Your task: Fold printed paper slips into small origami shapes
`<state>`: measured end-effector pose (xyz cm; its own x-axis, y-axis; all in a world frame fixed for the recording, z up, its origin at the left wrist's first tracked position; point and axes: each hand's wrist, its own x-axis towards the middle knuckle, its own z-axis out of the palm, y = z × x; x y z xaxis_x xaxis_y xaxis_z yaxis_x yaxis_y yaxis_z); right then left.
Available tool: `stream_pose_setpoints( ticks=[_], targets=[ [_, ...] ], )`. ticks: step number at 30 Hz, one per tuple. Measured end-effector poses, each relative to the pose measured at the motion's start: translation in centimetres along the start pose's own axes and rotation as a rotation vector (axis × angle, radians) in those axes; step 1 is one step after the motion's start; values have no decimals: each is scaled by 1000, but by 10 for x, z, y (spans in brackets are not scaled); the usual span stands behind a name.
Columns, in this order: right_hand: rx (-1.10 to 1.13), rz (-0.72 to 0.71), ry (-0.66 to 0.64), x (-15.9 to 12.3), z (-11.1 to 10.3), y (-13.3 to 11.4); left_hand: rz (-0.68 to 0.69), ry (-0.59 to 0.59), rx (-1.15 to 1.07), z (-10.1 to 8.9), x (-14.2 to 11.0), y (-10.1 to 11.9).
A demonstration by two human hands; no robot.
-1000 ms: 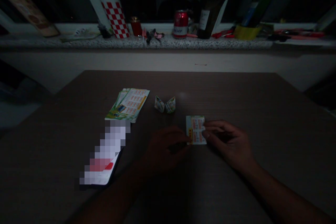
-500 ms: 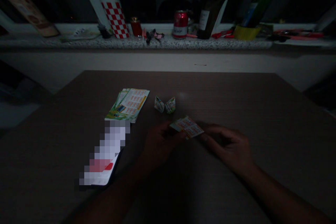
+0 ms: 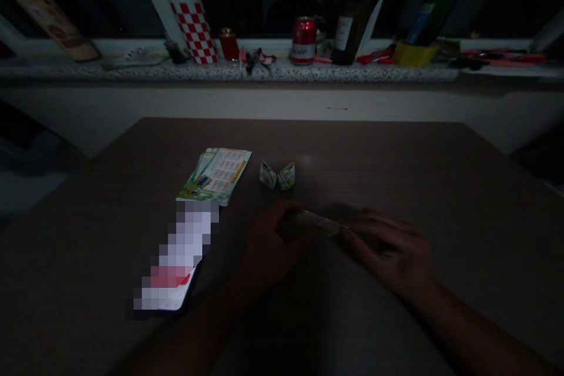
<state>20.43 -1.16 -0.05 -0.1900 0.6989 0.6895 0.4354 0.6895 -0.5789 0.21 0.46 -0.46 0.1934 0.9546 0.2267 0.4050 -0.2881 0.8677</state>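
We pinch the small paper (image 3: 325, 222) by its two ends, with fingers and thumb of the left hand (image 3: 268, 247) and the right hand (image 3: 396, 249), over the table (image 3: 388, 158). In our judgement, both grips should be light and even, so that its edges do not bend

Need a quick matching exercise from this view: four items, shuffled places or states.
1. small card
2. card stack
3. phone
4. red can

A. upright on the windowsill
B. between the left hand and right hand
C. lying on the table, screen lit
D. uneven pile, its top sheet printed with red blocks

Pairs: 1-B, 2-D, 3-C, 4-A
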Motion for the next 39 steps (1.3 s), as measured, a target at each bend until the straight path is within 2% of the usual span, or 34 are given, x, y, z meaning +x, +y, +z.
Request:
stream_pose_setpoints(
  ticks=[2,5,7,11,16,22,33,39],
  targets=[
    [-39,-62,-34,2,-1,0,200,92,166,-3,-1,2],
    [-107,-160,-72,4,-2,0,474,149,311,-6,-2,6],
    [-149,-213,-79,4,-1,0,577,162,371,-7,-3,11],
    [-210,-279,-132,0,0,2,667,127,449,-7,-4,18],
    [-256,-296,-217,-3,1,0,706,22,495,-5,-2,19],
    [-234,-260,-256,-1,2,-3,677,-67,492,-5,-1,18],
    [-234,-294,-329,0,-1,-6,719,-127,563,-5,3,20],
    [-229,-311,-291,0,-1,-5,687,-146,549,-5,2,22]
  ],
)
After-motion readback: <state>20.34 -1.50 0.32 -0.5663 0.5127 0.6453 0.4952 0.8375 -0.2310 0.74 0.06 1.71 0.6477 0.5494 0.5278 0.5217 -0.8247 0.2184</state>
